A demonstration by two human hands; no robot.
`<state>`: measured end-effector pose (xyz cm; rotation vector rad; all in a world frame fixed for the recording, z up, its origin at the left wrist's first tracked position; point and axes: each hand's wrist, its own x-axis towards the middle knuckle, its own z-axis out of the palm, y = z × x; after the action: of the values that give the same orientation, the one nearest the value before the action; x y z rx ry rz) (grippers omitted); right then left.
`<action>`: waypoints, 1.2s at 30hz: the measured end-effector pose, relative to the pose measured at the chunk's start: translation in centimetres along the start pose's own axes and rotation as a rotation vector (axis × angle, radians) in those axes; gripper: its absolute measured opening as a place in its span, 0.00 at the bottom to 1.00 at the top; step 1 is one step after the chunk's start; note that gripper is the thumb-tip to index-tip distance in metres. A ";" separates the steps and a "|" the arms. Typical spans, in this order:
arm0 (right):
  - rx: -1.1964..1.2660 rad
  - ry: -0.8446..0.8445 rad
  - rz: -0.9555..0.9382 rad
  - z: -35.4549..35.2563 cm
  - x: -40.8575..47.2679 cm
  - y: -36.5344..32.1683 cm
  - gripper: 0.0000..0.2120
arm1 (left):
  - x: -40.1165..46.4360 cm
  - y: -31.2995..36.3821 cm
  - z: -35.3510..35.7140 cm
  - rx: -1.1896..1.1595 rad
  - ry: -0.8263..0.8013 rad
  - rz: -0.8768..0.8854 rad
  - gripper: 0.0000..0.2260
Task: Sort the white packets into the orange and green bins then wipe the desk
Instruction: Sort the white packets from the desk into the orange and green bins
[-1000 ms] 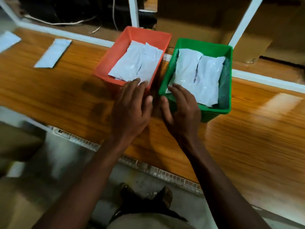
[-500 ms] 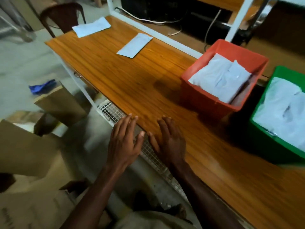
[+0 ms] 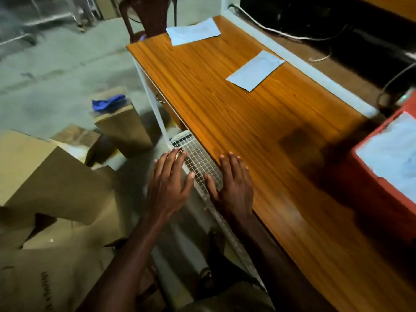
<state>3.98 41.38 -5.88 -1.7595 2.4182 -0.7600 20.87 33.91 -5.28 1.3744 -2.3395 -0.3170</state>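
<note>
The orange bin (image 3: 369, 176) sits at the right edge of the head view, with white packets (image 3: 391, 154) inside it. The green bin is out of frame. Two white packets lie on the wooden desk (image 3: 236, 122): one (image 3: 255, 70) near the back rail, another (image 3: 193, 31) at the far left end. My left hand (image 3: 167, 183) hovers with straight fingers off the desk's front edge, over a wire grid. My right hand (image 3: 234, 182) is flat and empty at the front edge of the desk. A blue cloth (image 3: 108, 102) lies on a cardboard box on the floor.
Cardboard boxes (image 3: 45, 176) crowd the floor to the left. A white wire grid (image 3: 198, 161) hangs under the desk's front edge. A dark chair (image 3: 146, 14) stands beyond the far end of the desk. Cables (image 3: 281, 34) run behind the back rail.
Both hands drew back from the two bins to the desk's front edge. The view swung left, so the green bin left the frame and the floor boxes came in.
</note>
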 end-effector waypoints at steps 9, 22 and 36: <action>0.036 0.017 0.052 3.6 11.0 -3.3 0.34 | 10.4 -5.3 -2.3 0.071 -0.025 -0.032 0.27; -0.052 0.130 0.285 10.4 25.4 -8.4 0.35 | 27.9 -16.6 -1.7 0.007 -0.125 0.089 0.28; -0.204 0.423 0.545 14.1 36.8 -10.8 0.33 | 45.3 -22.9 -1.7 -0.072 -0.199 0.421 0.29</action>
<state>5.25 0.59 -5.03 -0.9461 3.1361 -0.8999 19.92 -16.75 -2.29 0.8179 -2.6733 -0.4194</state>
